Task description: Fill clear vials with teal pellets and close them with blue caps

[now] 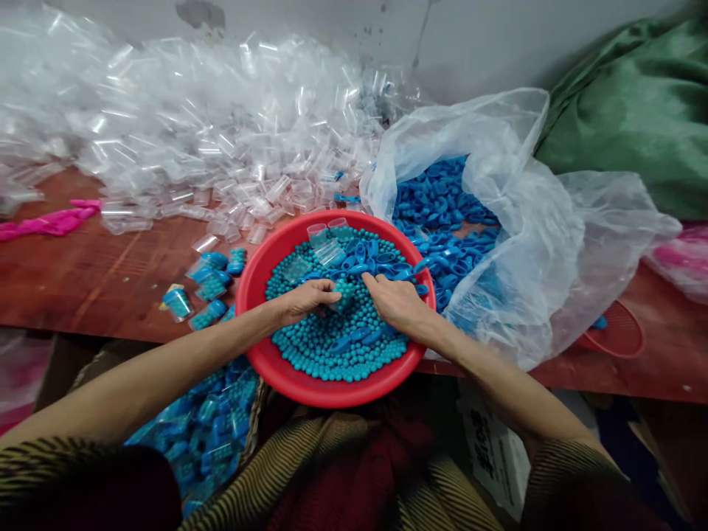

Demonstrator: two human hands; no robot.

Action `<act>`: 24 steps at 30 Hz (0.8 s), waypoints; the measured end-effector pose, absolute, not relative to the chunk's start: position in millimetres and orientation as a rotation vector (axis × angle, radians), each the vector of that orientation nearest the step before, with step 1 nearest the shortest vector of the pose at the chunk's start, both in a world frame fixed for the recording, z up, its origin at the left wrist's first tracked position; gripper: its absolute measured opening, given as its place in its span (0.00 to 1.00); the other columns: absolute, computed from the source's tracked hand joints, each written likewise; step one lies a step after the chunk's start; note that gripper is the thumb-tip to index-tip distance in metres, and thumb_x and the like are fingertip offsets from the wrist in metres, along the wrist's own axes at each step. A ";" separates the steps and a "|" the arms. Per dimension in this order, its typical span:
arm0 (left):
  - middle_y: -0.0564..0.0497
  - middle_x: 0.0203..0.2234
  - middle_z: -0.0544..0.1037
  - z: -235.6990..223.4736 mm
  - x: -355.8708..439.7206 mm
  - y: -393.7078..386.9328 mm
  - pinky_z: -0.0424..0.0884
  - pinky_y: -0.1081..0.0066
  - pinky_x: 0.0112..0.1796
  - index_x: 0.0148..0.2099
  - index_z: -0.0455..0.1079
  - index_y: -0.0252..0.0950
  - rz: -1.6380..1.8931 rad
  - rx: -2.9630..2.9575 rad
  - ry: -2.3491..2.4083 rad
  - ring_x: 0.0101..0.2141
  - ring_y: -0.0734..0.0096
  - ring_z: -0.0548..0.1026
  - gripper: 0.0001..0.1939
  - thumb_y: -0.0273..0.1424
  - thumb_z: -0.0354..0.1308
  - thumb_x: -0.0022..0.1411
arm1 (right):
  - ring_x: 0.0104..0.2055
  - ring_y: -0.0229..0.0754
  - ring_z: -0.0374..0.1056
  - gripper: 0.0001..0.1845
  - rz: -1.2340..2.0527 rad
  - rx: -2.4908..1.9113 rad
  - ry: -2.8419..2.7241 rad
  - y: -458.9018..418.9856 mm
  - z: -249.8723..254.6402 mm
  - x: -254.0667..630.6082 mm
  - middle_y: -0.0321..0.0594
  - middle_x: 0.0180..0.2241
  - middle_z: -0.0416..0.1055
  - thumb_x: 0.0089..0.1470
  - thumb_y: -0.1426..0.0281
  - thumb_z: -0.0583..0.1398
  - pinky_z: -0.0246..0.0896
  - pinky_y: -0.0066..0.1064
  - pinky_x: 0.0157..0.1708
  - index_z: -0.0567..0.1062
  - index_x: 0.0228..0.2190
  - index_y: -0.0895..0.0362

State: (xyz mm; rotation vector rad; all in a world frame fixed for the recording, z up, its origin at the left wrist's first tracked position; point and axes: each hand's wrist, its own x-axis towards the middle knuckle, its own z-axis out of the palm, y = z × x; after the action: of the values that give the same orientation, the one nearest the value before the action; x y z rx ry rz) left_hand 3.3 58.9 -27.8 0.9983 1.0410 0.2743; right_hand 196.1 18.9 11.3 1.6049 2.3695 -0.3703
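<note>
A red basin [337, 396] full of small teal beads [326, 363] sits at the table's front edge. Over the beads, my left hand [307, 301] pinches a clear plastic cup [344, 295] that has teal beads in it. My right hand [399, 304] is just to its right, low over the beads, fingers curled together; whatever they hold is hidden. Blue spoon-shaped caps [368, 254] lie beyond the right fingers, and more caps [362, 337] rest nearer me on the beads. A few clear cups [329, 252] lie at the basin's far side.
Clear cups [221, 140] are heaped along the wall. An open plastic bag [531, 214] of blue caps [436, 195] stands right of the basin. Filled, capped cups [210, 280] lie left, with more in a box [213, 420] below. A red basket [616, 332] and green sack [636, 118] are right.
</note>
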 end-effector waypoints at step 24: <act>0.56 0.23 0.68 -0.3 -14.6 20.6 0.60 0.75 0.24 0.32 0.61 0.36 0.179 1.060 1.196 0.24 0.75 0.65 0.15 0.37 0.60 0.45 | 0.40 0.47 0.68 0.17 -0.304 1.389 2.705 66.1 0.9 151.5 0.48 0.42 0.71 0.60 0.75 0.44 0.58 0.33 0.32 0.69 0.43 0.58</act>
State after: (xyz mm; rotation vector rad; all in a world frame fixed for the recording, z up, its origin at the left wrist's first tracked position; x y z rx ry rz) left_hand -14.6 20.6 -0.3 1.0599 1.1958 0.1791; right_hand 151.5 66.1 0.9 1.3886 2.7049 -0.3039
